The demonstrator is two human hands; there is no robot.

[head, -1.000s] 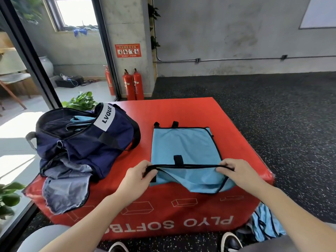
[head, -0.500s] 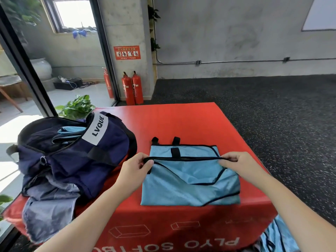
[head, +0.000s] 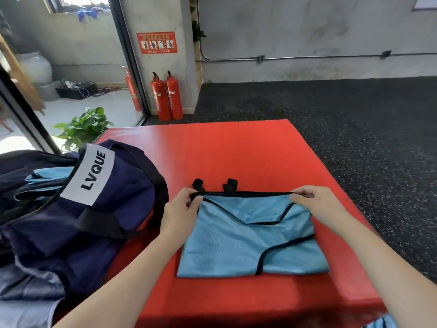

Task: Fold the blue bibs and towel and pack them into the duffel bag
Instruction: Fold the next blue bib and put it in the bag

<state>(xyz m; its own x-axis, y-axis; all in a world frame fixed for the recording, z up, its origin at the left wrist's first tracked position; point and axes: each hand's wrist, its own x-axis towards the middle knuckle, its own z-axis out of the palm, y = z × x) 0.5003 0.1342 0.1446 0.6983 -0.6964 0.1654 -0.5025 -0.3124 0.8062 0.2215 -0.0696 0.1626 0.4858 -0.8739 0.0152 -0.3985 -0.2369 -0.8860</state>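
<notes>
Left hand (head: 180,213) pinched on the black-trimmed far edge of the blue bib (head: 250,242) at its left corner, thumb and fingers (head: 196,200) closed on the fabric. Right hand (head: 316,207) clamped the same way on the right corner of that edge, fingertips (head: 298,194) pressing the trim. Between the two grips, trim pulled into a straight line, lying along the bib's far side. Just beyond the fingers, two black strap tabs (head: 230,184) poking out from under the folded layer. Toward the wrists, folded bib spread flat on the red box (head: 236,150), its near edge well short of the box's near edge.

Beyond the fingertips — a wide stretch of bare red surface up to the far edge. Right of the right hand, only a narrow strip of red before the box's side edge and the dark speckled floor (head: 354,129). Left of the left hand, navy duffel bag (head: 78,209) close by with little gap, open, with light blue fabric (head: 47,175) showing inside. At the bottom right corner — a scrap of blue cloth (head: 380,323) below the box edge.
</notes>
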